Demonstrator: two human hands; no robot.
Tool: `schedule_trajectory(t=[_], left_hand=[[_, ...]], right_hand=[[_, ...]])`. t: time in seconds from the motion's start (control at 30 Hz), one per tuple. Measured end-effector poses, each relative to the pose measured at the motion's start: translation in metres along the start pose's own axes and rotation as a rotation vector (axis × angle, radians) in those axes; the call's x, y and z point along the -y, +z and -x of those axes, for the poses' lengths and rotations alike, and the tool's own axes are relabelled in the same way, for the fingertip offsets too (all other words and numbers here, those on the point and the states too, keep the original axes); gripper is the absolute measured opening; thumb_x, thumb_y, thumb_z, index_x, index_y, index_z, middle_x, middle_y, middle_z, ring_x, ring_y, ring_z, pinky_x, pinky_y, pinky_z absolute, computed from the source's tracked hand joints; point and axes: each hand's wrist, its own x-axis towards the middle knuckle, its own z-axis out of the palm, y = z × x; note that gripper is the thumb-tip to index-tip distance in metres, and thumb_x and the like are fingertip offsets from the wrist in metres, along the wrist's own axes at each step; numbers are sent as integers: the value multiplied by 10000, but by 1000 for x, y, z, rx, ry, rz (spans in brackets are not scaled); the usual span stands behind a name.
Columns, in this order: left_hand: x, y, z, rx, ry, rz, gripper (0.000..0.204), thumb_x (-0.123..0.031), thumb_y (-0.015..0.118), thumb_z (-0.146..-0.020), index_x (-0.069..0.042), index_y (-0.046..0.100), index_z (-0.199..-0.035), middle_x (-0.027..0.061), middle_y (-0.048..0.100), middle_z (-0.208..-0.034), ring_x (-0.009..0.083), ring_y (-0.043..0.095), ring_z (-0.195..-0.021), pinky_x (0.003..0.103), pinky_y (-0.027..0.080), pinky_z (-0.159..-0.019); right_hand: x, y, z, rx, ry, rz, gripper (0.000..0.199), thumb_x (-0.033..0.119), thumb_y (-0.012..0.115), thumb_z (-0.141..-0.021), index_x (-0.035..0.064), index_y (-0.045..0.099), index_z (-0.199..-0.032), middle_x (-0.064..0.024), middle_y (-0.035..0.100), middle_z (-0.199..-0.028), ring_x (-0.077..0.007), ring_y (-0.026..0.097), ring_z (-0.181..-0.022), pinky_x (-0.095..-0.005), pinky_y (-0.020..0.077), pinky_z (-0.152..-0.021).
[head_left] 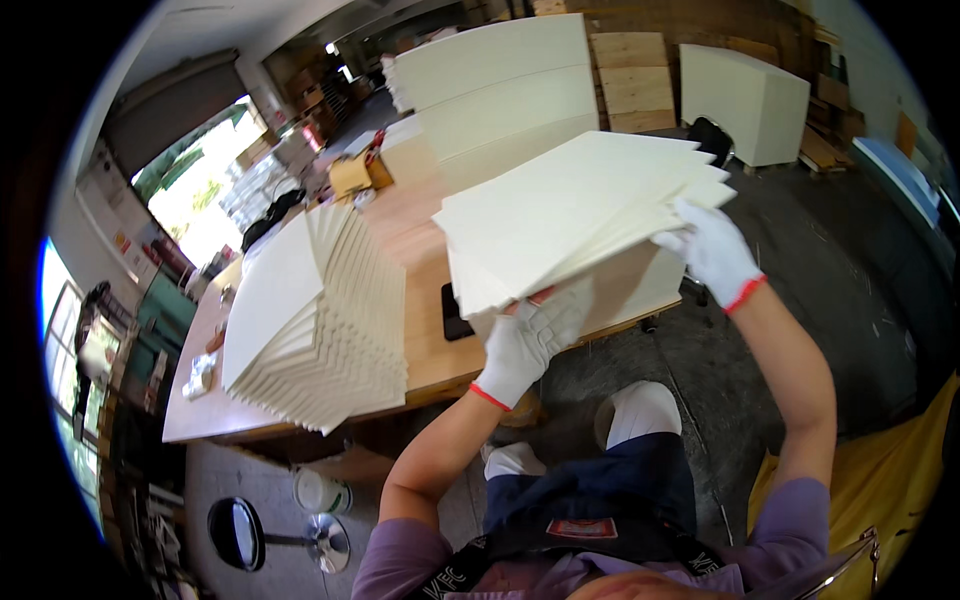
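A fanned sheaf of white sheets (580,200) is tilted above the near side of the table, its corners spread like steps at the right end. My left hand (525,345), in a white glove with a red cuff, grips the sheaf's near edge from below; its fingertips are partly hidden. My right hand (715,255), gloved alike, is closed on the right corner of the same sheets. To the left stands a thick stack of sheets (355,320), twisted so that its edges step. A flat black object (455,315) lies on the table, partly covered by the sheaf.
The wooden table (425,365) carries a tall pile of white boards (500,90) at its back. A crumpled white item (200,372) lies near its left edge. Below are a white bucket (320,490) and a black round-seated stool (236,535). Yellow cloth (860,480) is at right.
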Motion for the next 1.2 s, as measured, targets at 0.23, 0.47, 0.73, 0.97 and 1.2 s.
schedule_trajectory(t=[0.23, 0.47, 0.73, 0.97, 1.2], left_hand=[[-34, 10, 51, 25, 28, -61, 702, -499, 548, -953, 17, 411, -1410, 195, 536, -1393, 342, 591, -1202, 458, 492, -1022], [-47, 17, 130, -194, 278, -265, 504, -59, 693, -876, 29, 472, -1320, 137, 610, -1190, 247, 656, -1024, 376, 558, -868], [-162, -18, 195, -203, 1059, -150, 371, -15, 482, -953, 72, 475, -1313, 182, 559, -1270, 302, 594, -1152, 441, 518, -995], [-279, -98, 203, -516, 1053, -271, 349, -67, 483, -964, -1, 540, -1301, 143, 531, -1287, 283, 570, -1139, 426, 473, -1034], [-308, -167, 194, -828, 841, -867, 352, -114, 557, -968, -13, 546, -1305, 143, 549, -1197, 239, 566, -1031, 442, 511, -945]], right_hand=[[60, -20, 105, -229, 57, 272, 453, 183, 584, -966, -8, 480, -1363, -124, 616, -1264, -222, 662, -1084, -375, 612, -796], [46, 4, 96, -5, -15, 248, 462, 167, 570, -965, -4, 459, -1380, -129, 598, -1280, -246, 617, -1162, -384, 559, -907], [-64, 245, 57, 645, 138, 375, 418, 308, 598, -956, 9, 526, -1239, -68, 562, -1063, -186, 551, -987, -363, 481, -858], [-170, 382, 0, 750, 253, 33, 401, 302, 646, -928, -33, 574, -1137, -98, 640, -1004, -165, 633, -859, -313, 536, -760], [-229, 400, -29, 492, 400, 32, 373, 237, 674, -907, -84, 593, -1080, -153, 647, -1006, -226, 672, -826, -401, 607, -598]])
